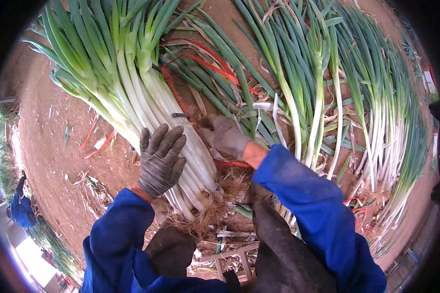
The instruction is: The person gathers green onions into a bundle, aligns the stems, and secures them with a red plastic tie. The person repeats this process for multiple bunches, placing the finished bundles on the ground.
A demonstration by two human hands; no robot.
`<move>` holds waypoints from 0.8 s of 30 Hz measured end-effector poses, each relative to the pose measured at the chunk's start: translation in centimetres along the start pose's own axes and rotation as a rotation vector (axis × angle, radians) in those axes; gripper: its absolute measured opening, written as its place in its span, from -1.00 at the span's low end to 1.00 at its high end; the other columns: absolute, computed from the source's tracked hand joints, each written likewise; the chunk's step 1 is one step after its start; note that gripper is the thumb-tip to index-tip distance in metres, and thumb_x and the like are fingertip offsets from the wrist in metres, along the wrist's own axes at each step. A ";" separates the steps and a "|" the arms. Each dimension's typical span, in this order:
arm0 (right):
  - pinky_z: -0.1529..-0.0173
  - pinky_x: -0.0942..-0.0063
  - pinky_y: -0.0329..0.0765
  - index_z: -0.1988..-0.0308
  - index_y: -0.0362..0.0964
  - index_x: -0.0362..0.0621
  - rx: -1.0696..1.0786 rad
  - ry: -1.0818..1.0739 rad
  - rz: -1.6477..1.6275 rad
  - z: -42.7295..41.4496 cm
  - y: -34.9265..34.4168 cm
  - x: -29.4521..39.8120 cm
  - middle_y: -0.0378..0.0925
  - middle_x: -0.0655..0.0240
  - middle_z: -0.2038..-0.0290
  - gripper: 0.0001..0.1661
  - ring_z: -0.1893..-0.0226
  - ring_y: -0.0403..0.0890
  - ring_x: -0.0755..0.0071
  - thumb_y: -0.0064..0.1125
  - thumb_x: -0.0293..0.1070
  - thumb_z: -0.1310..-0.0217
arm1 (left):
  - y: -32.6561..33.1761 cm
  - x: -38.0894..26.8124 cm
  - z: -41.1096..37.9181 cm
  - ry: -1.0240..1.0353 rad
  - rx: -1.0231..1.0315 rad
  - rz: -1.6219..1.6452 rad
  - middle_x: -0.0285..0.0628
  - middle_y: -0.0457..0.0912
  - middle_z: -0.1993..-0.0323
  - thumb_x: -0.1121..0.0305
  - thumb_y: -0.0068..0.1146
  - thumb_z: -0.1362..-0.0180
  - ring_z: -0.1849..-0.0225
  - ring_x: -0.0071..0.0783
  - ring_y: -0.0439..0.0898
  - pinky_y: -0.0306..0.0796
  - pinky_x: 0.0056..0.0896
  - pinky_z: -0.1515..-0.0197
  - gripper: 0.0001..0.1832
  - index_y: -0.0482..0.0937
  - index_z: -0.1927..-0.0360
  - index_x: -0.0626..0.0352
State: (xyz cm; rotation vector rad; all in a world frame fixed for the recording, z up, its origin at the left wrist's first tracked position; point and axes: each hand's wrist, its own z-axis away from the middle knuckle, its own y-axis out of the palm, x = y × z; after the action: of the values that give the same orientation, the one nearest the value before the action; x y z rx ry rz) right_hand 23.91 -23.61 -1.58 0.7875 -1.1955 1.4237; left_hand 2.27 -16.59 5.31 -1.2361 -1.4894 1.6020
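A thick bundle of large green onions (168, 110) lies before me on a low stand, green tops away and roots toward me. My gloved left hand (163, 157) rests flat on its white stalks, fingers somewhat apart. At the bundle's right side is my gloved right hand (223, 133); its fingertips are blurred and partly hidden, so I cannot tell what they hold. Just beyond them a short dark rod end (180, 115) shows against the stalks. Red strapping (209, 62) runs over loose leaves right of the bundle.
More green onions lie in a long row (381, 121) on the right, with single stalks (297, 121) nearer me. Dirt floor (58, 146) with scraps and red strips (101, 144) spreads left. A metal frame (234, 256) stands between my legs. Another person (22, 208) is at far left.
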 end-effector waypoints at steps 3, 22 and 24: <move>0.05 0.27 0.54 0.06 0.52 -0.25 0.052 0.059 -0.005 -1.7 3.4 -4.1 0.63 0.05 0.19 -0.64 0.19 0.64 0.10 0.17 -0.25 -0.22 | 0.1 -0.1 -0.5 0.016 0.007 0.003 -0.20 0.38 -0.34 0.33 0.15 -0.05 -0.45 -0.01 0.16 -0.24 0.26 -0.50 -0.45 0.46 -0.19 0.07; -0.03 0.16 0.64 0.10 0.43 -0.24 -0.193 -0.269 -1.721 7.6 -14.1 -1.1 0.61 0.21 0.18 -0.63 0.08 0.64 0.23 0.04 -0.12 -0.39 | 0.1 0.0 0.3 -0.009 -0.039 -0.011 -0.22 0.43 -0.31 0.27 0.18 -0.03 -0.42 -0.08 0.23 -0.19 0.22 -0.49 -0.47 0.53 -0.14 0.12; -0.07 0.14 0.65 0.08 0.43 -0.24 -0.517 -0.240 -1.579 7.5 -17.0 0.6 0.61 0.19 0.18 -0.63 0.10 0.66 0.20 0.00 -0.13 -0.42 | 0.5 0.1 0.3 0.013 -0.057 0.004 -0.22 0.43 -0.30 0.26 0.18 -0.03 -0.41 -0.08 0.24 -0.19 0.22 -0.49 -0.47 0.53 -0.15 0.12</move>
State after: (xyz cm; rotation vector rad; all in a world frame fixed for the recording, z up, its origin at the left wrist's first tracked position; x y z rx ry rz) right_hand 39.12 -31.71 5.28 1.1021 -0.6386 -0.2668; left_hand 2.03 -16.73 4.75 -1.2795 -1.5350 1.5612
